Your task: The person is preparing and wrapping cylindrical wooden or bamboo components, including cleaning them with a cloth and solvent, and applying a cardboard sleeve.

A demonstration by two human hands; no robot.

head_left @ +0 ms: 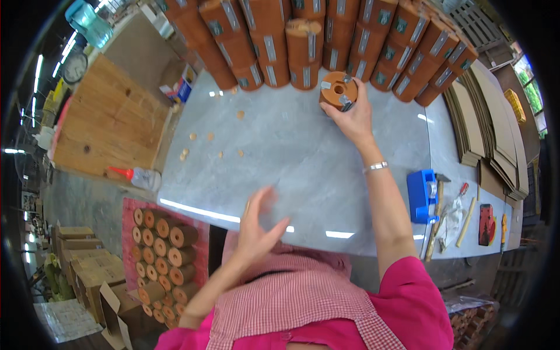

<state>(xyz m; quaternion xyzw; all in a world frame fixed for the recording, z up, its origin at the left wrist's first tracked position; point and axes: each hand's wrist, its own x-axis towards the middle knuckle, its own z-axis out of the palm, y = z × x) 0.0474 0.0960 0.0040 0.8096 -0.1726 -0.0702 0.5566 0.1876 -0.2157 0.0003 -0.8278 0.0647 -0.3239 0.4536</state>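
Note:
My right hand (pixel 357 115) reaches to the far side of the grey table (pixel 280 157) and grips a reddish-brown wooden cylinder (pixel 334 96). The cylinder stands upright, with a round hole in its top and labels on it. Thumb and fingers wrap its right side. My left hand (pixel 256 228) hovers near the table's front edge with thumb and fingers apart, partly blurred and holding nothing. Just behind the held cylinder, stacked brown cylinders (pixel 303 55) with grey label strips form a tall row. Several small round wooden discs (pixel 240 115) lie scattered on the left part of the table.
To the right are a blue tape dispenser (pixel 419 198), a hammer (pixel 436 213), a white cloth (pixel 451 221) and cardboard sheets (pixel 493 122). A red-tipped squeeze bottle (pixel 144 178) is at the left edge. More cylinders (pixel 160 252) lie stacked below left, near cardboard boxes (pixel 96 274).

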